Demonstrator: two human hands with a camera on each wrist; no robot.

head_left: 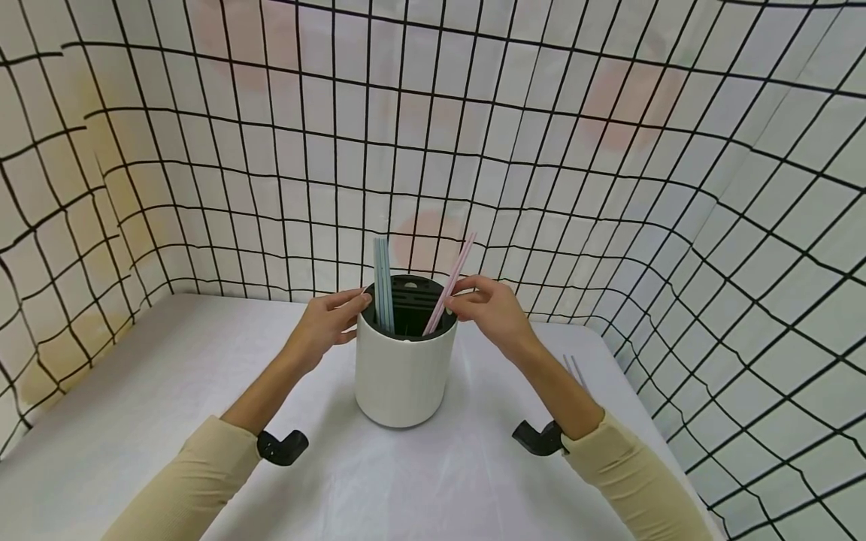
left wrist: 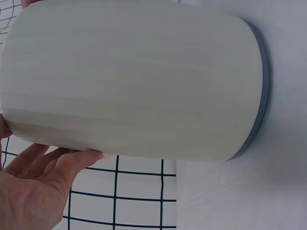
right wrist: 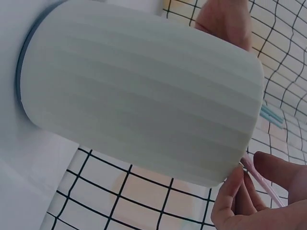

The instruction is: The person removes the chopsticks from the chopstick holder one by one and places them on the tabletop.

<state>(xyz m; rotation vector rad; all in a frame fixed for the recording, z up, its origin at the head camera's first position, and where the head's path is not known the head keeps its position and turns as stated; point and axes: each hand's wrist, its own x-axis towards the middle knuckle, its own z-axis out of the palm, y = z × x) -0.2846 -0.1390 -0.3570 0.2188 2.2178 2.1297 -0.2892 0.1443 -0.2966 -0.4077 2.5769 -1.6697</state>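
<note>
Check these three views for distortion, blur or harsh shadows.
Head view: strong fisheye bends the grid backdrop; light even, soft shadow beneath the white holder. Left wrist view: holder fills the frame, slightly soft; left hand sharp. Right wrist view: dimmer; right hand slightly blurred.

White table (head_left: 169,391), grid-patterned backdrop (head_left: 609,150)
</note>
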